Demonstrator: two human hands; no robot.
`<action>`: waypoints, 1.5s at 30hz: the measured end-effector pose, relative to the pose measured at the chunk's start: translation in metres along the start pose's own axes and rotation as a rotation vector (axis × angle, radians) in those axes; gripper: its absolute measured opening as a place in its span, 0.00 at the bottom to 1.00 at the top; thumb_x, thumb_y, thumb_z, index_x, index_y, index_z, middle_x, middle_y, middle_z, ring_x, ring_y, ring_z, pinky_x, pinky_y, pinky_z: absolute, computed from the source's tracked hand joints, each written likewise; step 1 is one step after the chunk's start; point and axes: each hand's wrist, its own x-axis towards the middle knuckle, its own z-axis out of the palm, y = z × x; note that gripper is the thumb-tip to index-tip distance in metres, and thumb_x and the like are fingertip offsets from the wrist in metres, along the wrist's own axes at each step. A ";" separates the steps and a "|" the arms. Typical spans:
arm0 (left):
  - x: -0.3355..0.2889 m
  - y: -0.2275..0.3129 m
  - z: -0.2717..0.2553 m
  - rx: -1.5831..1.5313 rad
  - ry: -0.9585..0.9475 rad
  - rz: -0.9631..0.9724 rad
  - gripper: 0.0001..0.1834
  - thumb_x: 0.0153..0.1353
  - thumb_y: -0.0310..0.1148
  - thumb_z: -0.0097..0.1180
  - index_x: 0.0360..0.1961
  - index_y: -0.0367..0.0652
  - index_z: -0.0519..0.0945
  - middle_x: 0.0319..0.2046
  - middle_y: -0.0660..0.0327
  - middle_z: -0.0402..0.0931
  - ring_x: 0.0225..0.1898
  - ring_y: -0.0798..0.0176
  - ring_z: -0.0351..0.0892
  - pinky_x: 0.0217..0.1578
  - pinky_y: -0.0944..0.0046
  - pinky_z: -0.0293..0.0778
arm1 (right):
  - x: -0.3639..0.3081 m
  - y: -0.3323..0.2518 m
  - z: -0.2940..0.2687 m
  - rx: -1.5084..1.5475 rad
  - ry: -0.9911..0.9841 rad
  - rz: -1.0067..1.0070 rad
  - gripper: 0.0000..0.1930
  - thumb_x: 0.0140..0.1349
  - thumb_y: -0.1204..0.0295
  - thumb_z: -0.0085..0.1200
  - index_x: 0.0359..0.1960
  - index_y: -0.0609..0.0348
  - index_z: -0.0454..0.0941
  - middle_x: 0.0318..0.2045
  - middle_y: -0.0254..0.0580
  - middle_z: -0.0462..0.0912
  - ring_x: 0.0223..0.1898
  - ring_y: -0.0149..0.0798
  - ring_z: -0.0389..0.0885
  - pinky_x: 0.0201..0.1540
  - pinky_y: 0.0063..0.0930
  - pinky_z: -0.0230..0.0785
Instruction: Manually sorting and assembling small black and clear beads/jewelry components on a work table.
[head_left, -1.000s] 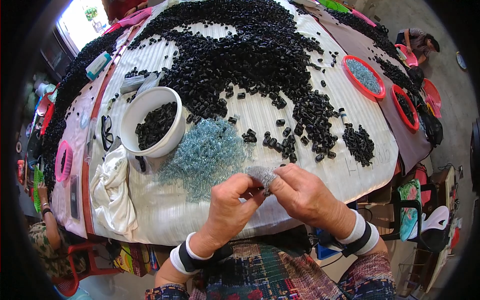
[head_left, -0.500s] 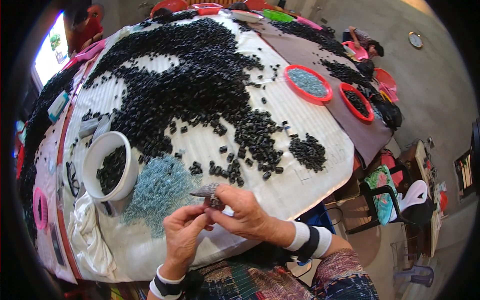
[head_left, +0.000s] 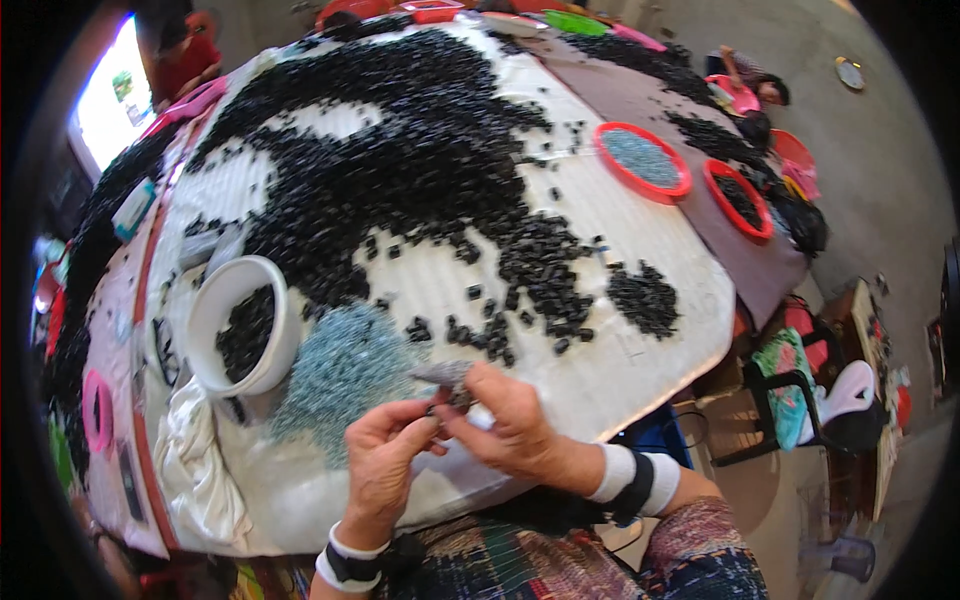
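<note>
Over the table's near edge, my left hand (head_left: 385, 455) and my right hand (head_left: 515, 425) meet at their fingertips. A small black piece (head_left: 434, 410) sits pinched between them, partly hidden by the fingers. What looks like a grey speckled finger cover (head_left: 442, 373) is on my right hand and points left. Just beyond my hands lies a heap of small clear bluish pieces (head_left: 345, 375). Loose black cylinder-shaped pieces (head_left: 480, 335) are scattered past it. To the left stands a white bucket (head_left: 292, 340) partly filled with black pieces.
A huge spread of black pieces (head_left: 410, 180) covers the white tabletop. A red tray (head_left: 684, 190) holds bluish pieces; another red tray (head_left: 765, 228) holds black ones. A white cloth (head_left: 195, 470) lies at left. People sit farther off. A black-armed chair (head_left: 770, 450) stands right.
The whole view has shifted, so table and hands appear farther right. My hands stay together at the fingertips, with only slight finger movement around the black piece.
</note>
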 end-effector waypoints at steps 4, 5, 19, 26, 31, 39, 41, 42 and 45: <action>0.002 -0.002 -0.002 0.051 0.007 0.034 0.09 0.56 0.20 0.57 0.39 0.29 0.78 0.34 0.52 0.81 0.33 0.63 0.81 0.31 0.69 0.78 | 0.003 0.003 -0.008 -0.179 -0.082 -0.241 0.11 0.44 0.83 0.59 0.30 0.63 0.72 0.25 0.47 0.71 0.28 0.49 0.73 0.28 0.36 0.67; 0.002 -0.005 -0.006 0.036 -0.028 0.039 0.10 0.56 0.20 0.57 0.40 0.29 0.78 0.35 0.53 0.80 0.34 0.63 0.82 0.31 0.69 0.78 | 0.005 0.000 -0.008 -0.174 -0.094 -0.286 0.13 0.43 0.83 0.59 0.32 0.63 0.73 0.25 0.47 0.72 0.28 0.49 0.74 0.28 0.35 0.68; 0.003 -0.006 -0.017 -0.010 -0.101 0.068 0.11 0.58 0.23 0.57 0.42 0.31 0.78 0.36 0.53 0.81 0.35 0.63 0.82 0.32 0.69 0.79 | 0.008 0.003 -0.013 -0.269 -0.209 -0.365 0.25 0.39 0.86 0.54 0.46 0.66 0.75 0.31 0.45 0.77 0.34 0.49 0.77 0.37 0.37 0.72; 0.003 0.002 -0.020 -0.097 -0.021 0.021 0.08 0.59 0.21 0.54 0.40 0.34 0.78 0.34 0.51 0.80 0.30 0.63 0.82 0.29 0.66 0.80 | 0.044 0.021 -0.043 -0.372 0.039 0.029 0.12 0.54 0.84 0.52 0.42 0.64 0.75 0.29 0.45 0.77 0.25 0.36 0.77 0.24 0.25 0.71; 0.005 0.009 -0.024 -0.218 -0.086 -0.015 0.09 0.59 0.22 0.55 0.42 0.34 0.77 0.37 0.50 0.80 0.32 0.63 0.82 0.29 0.67 0.81 | 0.056 0.041 -0.050 -0.485 -0.048 -0.029 0.09 0.53 0.83 0.51 0.37 0.65 0.73 0.28 0.48 0.76 0.30 0.46 0.76 0.32 0.33 0.70; 0.009 0.011 -0.030 -0.313 -0.095 -0.056 0.09 0.59 0.24 0.55 0.41 0.35 0.78 0.36 0.51 0.80 0.31 0.65 0.82 0.27 0.68 0.81 | 0.075 0.060 -0.025 -0.738 -0.188 -0.101 0.05 0.51 0.77 0.52 0.28 0.61 0.69 0.26 0.47 0.76 0.32 0.50 0.76 0.36 0.40 0.70; 0.009 0.011 -0.030 -0.313 -0.088 -0.061 0.09 0.59 0.24 0.55 0.41 0.35 0.78 0.36 0.51 0.80 0.30 0.65 0.82 0.27 0.68 0.81 | 0.079 0.059 -0.019 -0.826 -0.211 -0.071 0.06 0.50 0.76 0.53 0.28 0.61 0.70 0.24 0.46 0.76 0.31 0.51 0.76 0.34 0.40 0.70; 0.009 0.011 -0.030 -0.315 -0.087 -0.068 0.09 0.59 0.24 0.56 0.41 0.35 0.78 0.36 0.50 0.80 0.30 0.65 0.82 0.27 0.68 0.81 | 0.080 0.062 -0.014 -0.824 -0.212 -0.069 0.06 0.50 0.76 0.53 0.28 0.61 0.70 0.24 0.46 0.76 0.31 0.51 0.76 0.34 0.40 0.70; 0.009 0.011 -0.030 -0.301 -0.099 -0.071 0.09 0.59 0.24 0.55 0.42 0.35 0.78 0.36 0.50 0.80 0.30 0.65 0.82 0.26 0.68 0.80 | 0.079 0.071 -0.005 -0.941 -0.243 -0.033 0.06 0.50 0.74 0.53 0.29 0.60 0.70 0.24 0.46 0.76 0.30 0.51 0.77 0.32 0.41 0.71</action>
